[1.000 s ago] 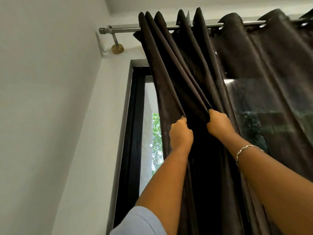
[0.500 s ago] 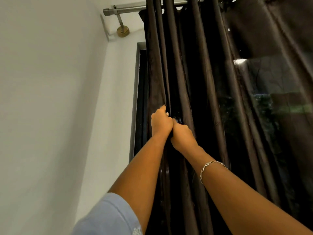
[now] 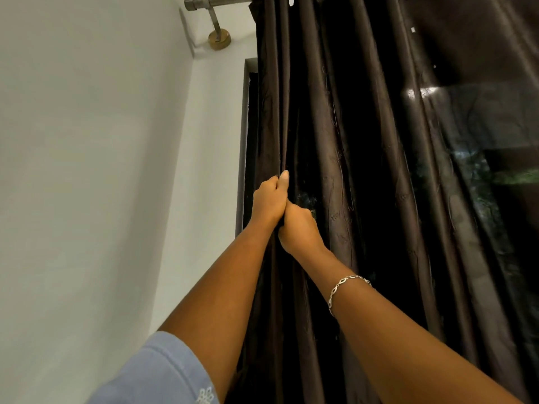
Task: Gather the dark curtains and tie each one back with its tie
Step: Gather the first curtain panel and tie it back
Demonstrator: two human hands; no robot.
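Note:
A dark brown curtain [image 3: 335, 118] hangs in long pleats from a metal rod [image 3: 221, 0] and covers the window. My left hand [image 3: 269, 199] grips the folds near the curtain's left edge, with a fingertip pointing up. My right hand [image 3: 297, 228] sits just below and to the right, touching the left hand, and grips the neighbouring folds; a silver bracelet is on that wrist. The fingers of both hands are mostly hidden in the cloth. No tie shows.
A white wall [image 3: 87, 170] fills the left side and meets the window reveal. The dark window frame [image 3: 248, 141] runs down beside the curtain's left edge. A brass rod bracket [image 3: 219, 39] is fixed above. Glass glints through the thinner curtain cloth at right [image 3: 481, 170].
My two hands came together from apart, bunching the pleats toward the left edge. The gap of open window seen a second ago is covered. The view has dropped and moved closer.

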